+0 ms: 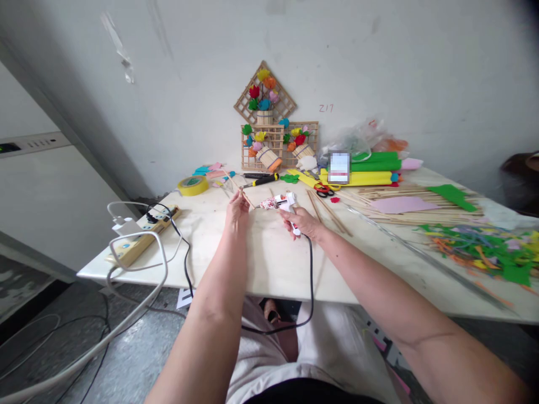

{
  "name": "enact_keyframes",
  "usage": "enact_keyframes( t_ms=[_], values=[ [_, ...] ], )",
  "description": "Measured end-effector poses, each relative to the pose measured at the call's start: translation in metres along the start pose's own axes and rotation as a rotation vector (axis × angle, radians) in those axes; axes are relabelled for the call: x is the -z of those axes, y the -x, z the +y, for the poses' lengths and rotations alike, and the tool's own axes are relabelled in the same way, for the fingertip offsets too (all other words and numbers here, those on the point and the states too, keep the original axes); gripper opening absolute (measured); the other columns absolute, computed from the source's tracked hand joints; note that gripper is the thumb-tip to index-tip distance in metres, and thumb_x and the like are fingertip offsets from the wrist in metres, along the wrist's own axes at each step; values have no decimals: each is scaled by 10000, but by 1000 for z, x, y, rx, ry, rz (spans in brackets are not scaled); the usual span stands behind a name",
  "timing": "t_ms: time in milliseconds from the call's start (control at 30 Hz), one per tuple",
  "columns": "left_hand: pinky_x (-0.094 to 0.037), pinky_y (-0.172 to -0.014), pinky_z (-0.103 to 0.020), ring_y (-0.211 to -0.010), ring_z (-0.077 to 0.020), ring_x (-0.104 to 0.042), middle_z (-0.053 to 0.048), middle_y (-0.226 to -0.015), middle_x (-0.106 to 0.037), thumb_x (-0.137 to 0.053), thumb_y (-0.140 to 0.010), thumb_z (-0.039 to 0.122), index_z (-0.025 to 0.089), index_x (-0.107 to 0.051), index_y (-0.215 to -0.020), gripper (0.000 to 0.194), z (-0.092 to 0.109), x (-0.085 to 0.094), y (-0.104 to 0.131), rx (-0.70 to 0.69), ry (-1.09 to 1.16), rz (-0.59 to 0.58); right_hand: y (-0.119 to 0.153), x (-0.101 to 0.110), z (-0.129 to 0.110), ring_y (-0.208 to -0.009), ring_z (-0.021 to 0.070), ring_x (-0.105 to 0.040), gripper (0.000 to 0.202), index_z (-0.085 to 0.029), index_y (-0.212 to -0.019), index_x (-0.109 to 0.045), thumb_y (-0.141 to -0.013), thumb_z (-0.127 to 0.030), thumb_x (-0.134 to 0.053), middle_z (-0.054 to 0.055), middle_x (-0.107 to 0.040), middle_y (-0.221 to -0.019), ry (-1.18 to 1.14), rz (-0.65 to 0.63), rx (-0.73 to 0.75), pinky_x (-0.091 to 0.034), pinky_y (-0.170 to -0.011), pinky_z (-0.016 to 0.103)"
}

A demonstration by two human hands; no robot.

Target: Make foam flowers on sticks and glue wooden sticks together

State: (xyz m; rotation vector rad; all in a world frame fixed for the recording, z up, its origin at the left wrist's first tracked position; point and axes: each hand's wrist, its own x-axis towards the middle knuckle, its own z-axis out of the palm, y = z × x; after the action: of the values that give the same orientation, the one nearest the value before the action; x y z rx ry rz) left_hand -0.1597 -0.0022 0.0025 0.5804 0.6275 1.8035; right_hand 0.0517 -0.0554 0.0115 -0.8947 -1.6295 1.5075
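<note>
My right hand (301, 220) is wrapped round the handle of a white glue gun (289, 203) with a red-patterned front. The gun's nozzle points left, close to my left hand (238, 209). In the closed fingers of that hand is a thin wooden stick (248, 197), slanting down toward the nozzle; whether the two touch I cannot tell. A black cord (311, 269) hangs from the gun's handle over the table's front edge. Two loose wooden sticks (332, 213) lie to the right of the gun.
Lattice panels with felt flowers (264, 92) stand against the wall. A tape roll (192, 185), a utility knife (265, 180), scissors (324, 189) and felt rolls (357, 178) lie behind my hands. A power strip (143, 235) sits left; stick bundles (404, 216) and felt scraps (484, 252) lie right.
</note>
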Motion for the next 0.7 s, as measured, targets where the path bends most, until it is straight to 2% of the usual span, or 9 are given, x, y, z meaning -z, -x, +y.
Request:
enact_keyframes(
  t_ms=[167,300,400,467,533,600,700],
  values=[
    [-420,-519,-101,-523,-19,-544,32,-615,-589,-570,-786,59,153,-639,-821,121,4,-1,1,-13,46,15,5,-3,-8,-337,71,-445,432,-183,-677,-462,-701,-588,-609,-53,-505,-487,-3,-1,-4,-381,-293,196],
    [-401,-494,-97,-528,-19,-541,28,-621,-587,-556,-787,41,153,-643,-811,144,10,-2,-1,-18,57,24,7,-5,-16,-344,73,-428,388,-185,-706,-471,-754,-560,-557,-55,-489,-498,104,80,37,-361,-320,205],
    [-397,-486,-97,-520,-22,-531,25,-612,-582,-539,-803,51,154,-648,-806,150,16,-5,-2,-44,64,25,7,-5,-18,-415,103,-492,292,-179,-780,-532,-812,-468,-512,-28,-539,-552,435,171,95,-399,-412,227],
    [-412,-505,-103,-528,-26,-536,24,-620,-587,-548,-798,53,157,-649,-802,145,21,-7,-2,-73,59,11,7,-7,-18,-581,156,-594,247,-175,-883,-575,-814,-408,-527,22,-623,-680,757,237,132,-441,-540,256],
    [-425,-527,-108,-535,-28,-538,23,-626,-592,-557,-787,43,157,-650,-801,147,27,-11,-2,-103,52,-21,8,-11,-17,-769,220,-635,295,-171,-982,-588,-804,-403,-546,77,-668,-821,1061,265,153,-446,-654,290],
    [-431,-535,-111,-534,-30,-533,18,-627,-595,-550,-785,35,151,-653,-800,156,33,-14,-1,-126,49,-63,8,-17,-14,-856,258,-634,379,-163,-1050,-580,-816,-456,-523,115,-676,-894,1263,223,161,-435,-708,315],
    [-436,-540,-117,-533,-33,-525,11,-627,-600,-542,-783,31,149,-658,-781,166,37,-21,3,-143,35,-118,4,-29,-7,-903,265,-630,463,-160,-1114,-559,-849,-524,-449,128,-675,-961,1375,102,206,-426,-738,323]
  ],
)
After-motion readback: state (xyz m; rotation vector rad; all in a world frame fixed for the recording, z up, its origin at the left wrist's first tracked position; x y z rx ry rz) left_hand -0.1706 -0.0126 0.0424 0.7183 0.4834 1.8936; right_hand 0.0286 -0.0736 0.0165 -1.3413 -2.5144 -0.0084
